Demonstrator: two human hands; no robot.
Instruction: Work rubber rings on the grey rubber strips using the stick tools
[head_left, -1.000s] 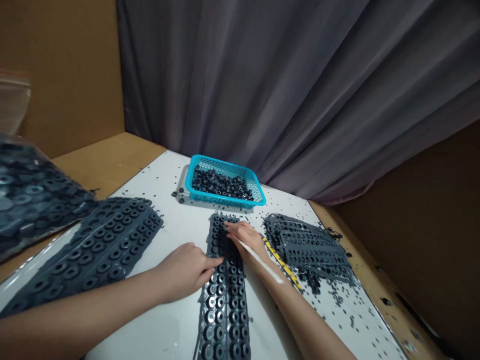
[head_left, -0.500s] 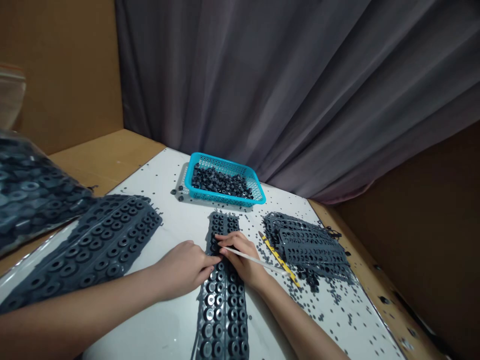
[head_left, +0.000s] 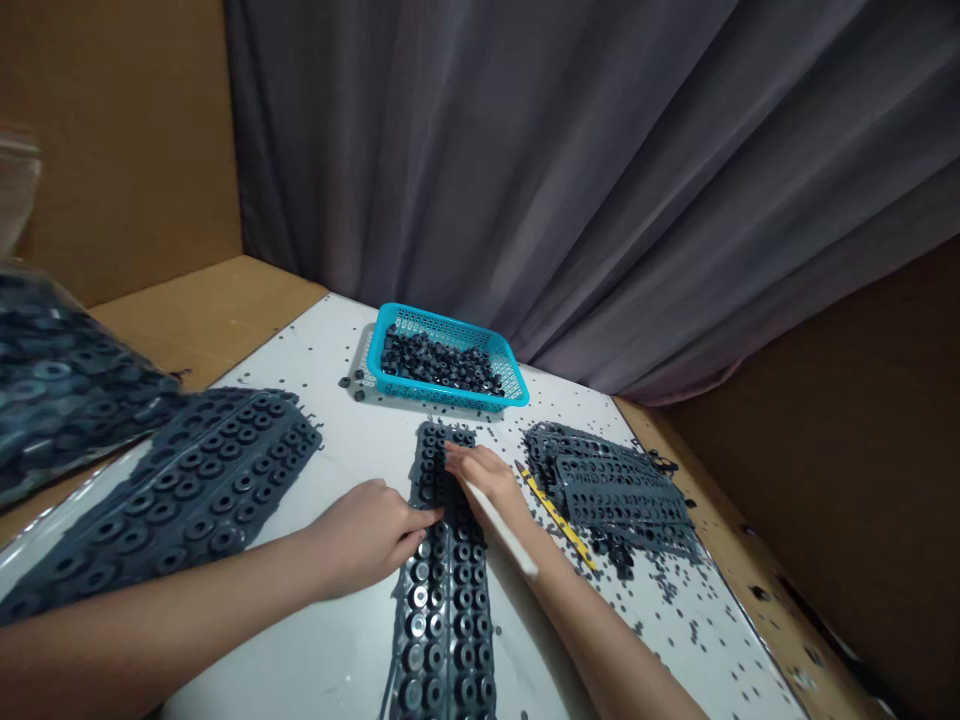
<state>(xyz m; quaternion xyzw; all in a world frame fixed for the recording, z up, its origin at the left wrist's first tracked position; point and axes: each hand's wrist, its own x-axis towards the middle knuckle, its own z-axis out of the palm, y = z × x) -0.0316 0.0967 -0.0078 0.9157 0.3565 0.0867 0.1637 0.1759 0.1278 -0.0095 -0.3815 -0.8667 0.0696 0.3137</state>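
Note:
A dark grey moulded rubber sheet [head_left: 448, 620] with rows of round, holed pieces lies lengthwise in front of me. My left hand [head_left: 371, 535] rests at its left edge, index finger stretched onto the sheet, thumb apart from it and the other fingers curled; I see nothing held there. Over the sheet's upper right part is my right hand [head_left: 487, 485], closed around a thin white stick [head_left: 506, 530]. The stick slants back along the wrist; its front tip is hidden by the fingers.
A blue basket [head_left: 450, 393] of small dark rubber pieces stands at the back. Another sheet [head_left: 187, 490] and a clear bag [head_left: 67, 380] of pieces lie left. To the right are stacked perforated sheets [head_left: 622, 495], a yellow pen-like tool [head_left: 556, 515] and scattered dark bits.
My right hand has moved slightly up and right, away from my left fingertip, and the white stick now points more steeply. My left hand stays in place.

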